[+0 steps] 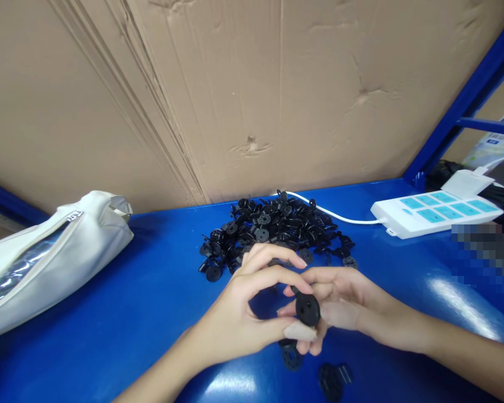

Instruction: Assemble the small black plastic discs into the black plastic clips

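Between my two hands I hold a small round black plastic piece [308, 310] with small holes in its face. My left hand [260, 302] pinches it from the left, index finger on top and a covered thumb below. From the right, my right hand [348, 302] grips the same piece, its thumb also wrapped in something pale. Behind my fingers lies a heap of similar black pieces [277, 226]. Below my hands, one black piece [292, 356] is partly hidden by my fingers, and another black piece [331, 382] lies nearer the front edge of the view.
On the blue shelf [151, 302], a white pouch [84, 252] lies at the left. A white power strip [437, 211] with a plugged-in adapter [466, 182] sits at the right, its cable running behind the heap. Brown cardboard [243, 101] stands at the back, beside a blue post [462, 101].
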Available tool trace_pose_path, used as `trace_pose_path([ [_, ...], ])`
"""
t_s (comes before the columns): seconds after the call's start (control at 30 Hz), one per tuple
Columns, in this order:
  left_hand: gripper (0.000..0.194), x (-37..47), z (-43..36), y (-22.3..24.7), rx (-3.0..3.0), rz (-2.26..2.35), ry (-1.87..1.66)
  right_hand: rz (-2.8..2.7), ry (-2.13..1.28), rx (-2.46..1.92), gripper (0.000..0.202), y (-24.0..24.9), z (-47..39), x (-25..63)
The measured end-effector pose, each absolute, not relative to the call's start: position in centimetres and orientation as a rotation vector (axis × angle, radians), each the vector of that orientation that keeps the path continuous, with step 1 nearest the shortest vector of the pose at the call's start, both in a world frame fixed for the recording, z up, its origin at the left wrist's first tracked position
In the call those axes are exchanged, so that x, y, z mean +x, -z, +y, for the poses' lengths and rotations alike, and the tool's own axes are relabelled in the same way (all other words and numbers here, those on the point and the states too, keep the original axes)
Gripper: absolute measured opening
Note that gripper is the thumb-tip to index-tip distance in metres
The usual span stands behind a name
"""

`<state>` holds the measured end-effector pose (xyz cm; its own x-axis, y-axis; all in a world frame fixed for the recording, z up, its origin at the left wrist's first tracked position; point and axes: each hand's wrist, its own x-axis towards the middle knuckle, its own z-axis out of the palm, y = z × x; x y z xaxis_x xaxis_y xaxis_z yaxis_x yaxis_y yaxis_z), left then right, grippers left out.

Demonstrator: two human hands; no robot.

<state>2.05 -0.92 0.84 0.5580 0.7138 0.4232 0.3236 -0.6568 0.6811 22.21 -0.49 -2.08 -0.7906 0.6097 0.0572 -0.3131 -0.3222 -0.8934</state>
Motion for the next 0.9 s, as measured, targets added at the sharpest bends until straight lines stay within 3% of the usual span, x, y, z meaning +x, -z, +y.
trace_pose_path([
  [0.6, 0.03, 2.0, -1.0, -0.3, 2.42, 0.814, -0.907, -1.338, -2.093, -0.497, 0.031, 2.6, -0.5, 22.0],
  [0.9, 0.032, 2.9, -2.0, 0.9, 2.65, 0.766, -1.184, -1.337, -2.042, -0.741, 0.021, 1.9, -0.3, 21.6],
])
